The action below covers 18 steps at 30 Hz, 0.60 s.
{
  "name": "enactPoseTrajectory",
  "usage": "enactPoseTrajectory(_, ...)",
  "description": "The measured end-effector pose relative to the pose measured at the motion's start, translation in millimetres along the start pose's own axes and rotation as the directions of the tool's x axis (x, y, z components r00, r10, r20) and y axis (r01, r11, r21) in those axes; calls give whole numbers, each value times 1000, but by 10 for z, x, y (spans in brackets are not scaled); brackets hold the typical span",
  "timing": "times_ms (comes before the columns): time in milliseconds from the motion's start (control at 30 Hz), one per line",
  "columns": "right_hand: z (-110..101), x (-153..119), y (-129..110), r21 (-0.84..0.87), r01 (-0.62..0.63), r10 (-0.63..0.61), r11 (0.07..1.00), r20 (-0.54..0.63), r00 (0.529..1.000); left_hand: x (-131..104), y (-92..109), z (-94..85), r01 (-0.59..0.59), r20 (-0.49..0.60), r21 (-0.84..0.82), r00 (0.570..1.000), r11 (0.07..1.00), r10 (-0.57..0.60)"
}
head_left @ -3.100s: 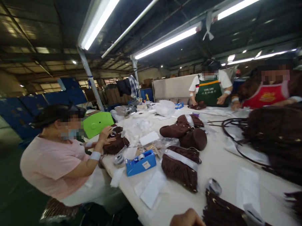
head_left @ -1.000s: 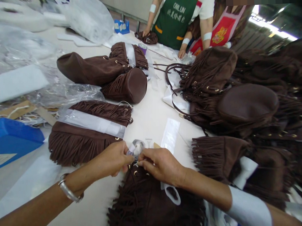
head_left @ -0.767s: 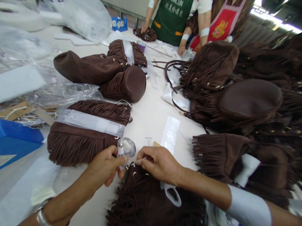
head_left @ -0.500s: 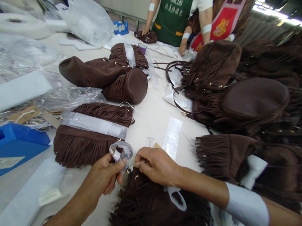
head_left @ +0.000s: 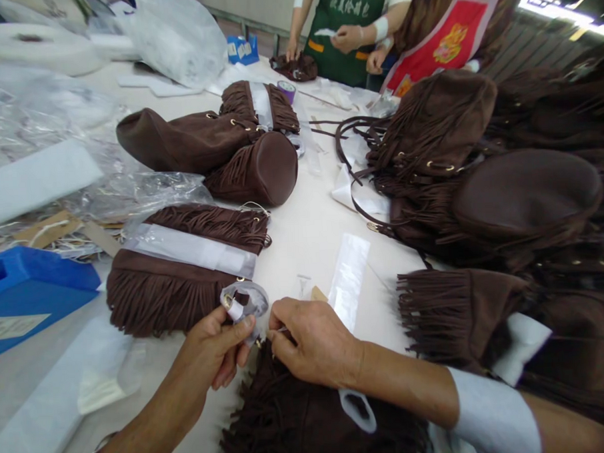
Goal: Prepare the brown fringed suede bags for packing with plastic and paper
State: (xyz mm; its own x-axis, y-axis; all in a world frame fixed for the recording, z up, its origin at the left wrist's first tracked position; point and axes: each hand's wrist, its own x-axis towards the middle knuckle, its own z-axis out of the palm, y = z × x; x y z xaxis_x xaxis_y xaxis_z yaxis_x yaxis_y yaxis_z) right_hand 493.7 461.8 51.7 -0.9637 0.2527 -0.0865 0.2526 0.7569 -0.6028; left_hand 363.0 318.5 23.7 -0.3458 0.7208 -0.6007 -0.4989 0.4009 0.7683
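Observation:
Between the thumb and fingers of my left hand [head_left: 212,347] is a loop of strap wrapped in clear plastic [head_left: 246,301], with a bit of gold metal showing. My right hand [head_left: 314,339] is closed in a pinch just to its right; what the fingertips grip is too small to make out. Below both hands lies a dark brown fringed bag [head_left: 300,423], with a white plastic loop [head_left: 359,411] on top of it. A second fringed bag [head_left: 155,306], banded with a translucent strip [head_left: 193,250], rests beyond my left hand.
More brown bags [head_left: 252,168] lie at the back, and a pile of them [head_left: 525,190] fills the right side. A blue box [head_left: 39,291] and clear plastic bags [head_left: 41,111] are on the left. Two people in aprons [head_left: 345,58] stand across the table.
My right hand has shifted slightly, its fingers still pinched, while my left keeps its hold on the wrapped strap. Across the table, a co-worker's hand has come up with a white piece.

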Motion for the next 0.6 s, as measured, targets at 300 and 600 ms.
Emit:
enactPoseTrajectory(300,-1,-3,10,166,-19,9,986,59,998,17,-18,3,27,-27,11,999,1000,-26)
enactPoseTrajectory(600,52,14,35,146,32,-47,989,95,994,17,-20,58,-9,-100,82,995,997,17)
